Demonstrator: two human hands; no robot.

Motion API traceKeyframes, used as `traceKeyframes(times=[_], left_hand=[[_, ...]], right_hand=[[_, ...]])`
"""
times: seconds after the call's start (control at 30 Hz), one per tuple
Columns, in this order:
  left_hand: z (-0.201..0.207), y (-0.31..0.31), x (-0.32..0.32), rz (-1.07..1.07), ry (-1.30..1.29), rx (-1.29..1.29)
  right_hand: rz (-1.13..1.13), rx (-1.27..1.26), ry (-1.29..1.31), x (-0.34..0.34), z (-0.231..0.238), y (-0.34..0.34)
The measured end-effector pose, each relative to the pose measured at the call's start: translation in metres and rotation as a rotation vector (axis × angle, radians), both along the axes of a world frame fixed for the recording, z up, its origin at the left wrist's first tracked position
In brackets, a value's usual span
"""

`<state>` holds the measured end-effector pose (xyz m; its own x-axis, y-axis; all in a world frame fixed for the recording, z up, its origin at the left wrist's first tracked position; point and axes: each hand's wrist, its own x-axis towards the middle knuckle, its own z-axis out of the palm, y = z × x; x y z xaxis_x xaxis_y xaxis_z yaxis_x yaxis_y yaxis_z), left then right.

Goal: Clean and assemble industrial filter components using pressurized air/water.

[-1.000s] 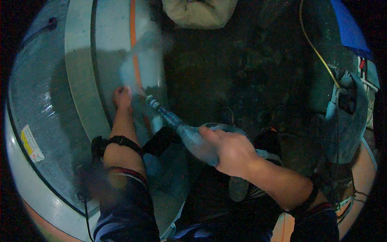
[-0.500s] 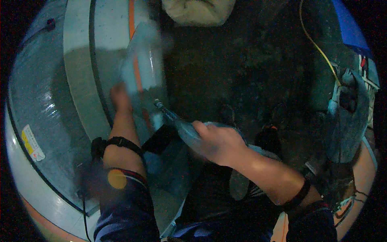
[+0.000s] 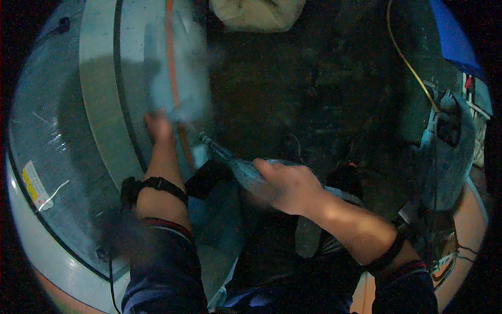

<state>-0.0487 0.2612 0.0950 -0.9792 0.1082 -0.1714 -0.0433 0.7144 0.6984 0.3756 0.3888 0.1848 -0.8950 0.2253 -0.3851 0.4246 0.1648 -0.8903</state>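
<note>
a: state the position of the left hand (image 3: 159,127).
b: it lies pressed on the pale blue sheet (image 3: 172,78), which is blurred and sits over the orange stripe (image 3: 170,31) of the large grey curved panel (image 3: 99,94). the fingers are hidden by blur; whether they pinch the sheet or lie flat on it cannot be told. a black strap (image 3: 157,184) circles the forearm.

a: state the position of the right hand (image 3: 290,186).
b: closed around the body of a grey power tool (image 3: 246,172). the tool's narrow tip (image 3: 203,138) points up and to the left, ending just beside the left hand, near the lower edge of the sheet and the orange stripe. contact between tip and panel cannot be confirmed.

a: surrounding items?
b: dark floor (image 3: 314,89) at centre. a beige sack (image 3: 256,13) at the top edge. a yellow cable (image 3: 405,63) running down the right side to a grey machine (image 3: 449,152). a blue tarp (image 3: 452,36) at upper right. a yellow-and-white label (image 3: 34,183) on the panel's left rim.
</note>
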Motion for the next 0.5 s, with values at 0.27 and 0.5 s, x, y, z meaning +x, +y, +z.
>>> traceKeyframes(times=[0.27, 0.5], left_hand=[[0.016, -0.003, -0.009, -0.114, -0.03, -0.146], [0.003, 0.013, 0.017, 0.138, -0.267, -0.079]], right_hand=[[-0.016, 0.035, 0.026, 0.018, 0.007, 0.001], [-0.076, 0.046, -0.204, 0.024, 0.009, 0.013]])
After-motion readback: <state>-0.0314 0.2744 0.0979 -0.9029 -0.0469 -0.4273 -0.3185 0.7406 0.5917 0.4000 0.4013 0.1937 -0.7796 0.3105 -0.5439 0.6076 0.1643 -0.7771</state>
